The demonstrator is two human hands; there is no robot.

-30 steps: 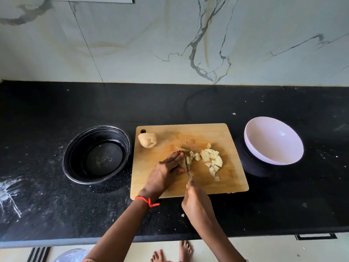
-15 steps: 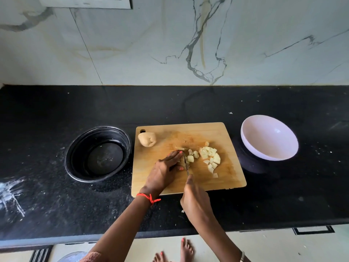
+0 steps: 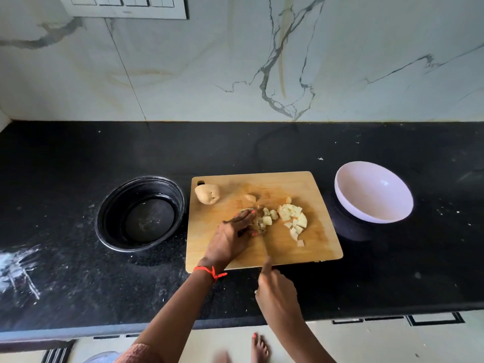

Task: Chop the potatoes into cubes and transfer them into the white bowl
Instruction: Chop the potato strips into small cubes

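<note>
Left hand [image 3: 233, 238] holds potato [image 3: 259, 223] at board [image 3: 314, 184] centre, fingers [image 3: 248, 215] curled; right hand [image 3: 275, 289] grips knife [image 3: 263, 241]. Potato judged firm, cut faces slippery: hold from above, behind blade.

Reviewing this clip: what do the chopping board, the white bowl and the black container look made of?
The chopping board: wood or bamboo, matte, by its tan grain and worn stains. The white bowl: smooth, glossy, with a small highlight; plastic, melamine or ceramic, cannot tell. The black container: glossy, stepped ridged rim, probably thin plastic.
</note>
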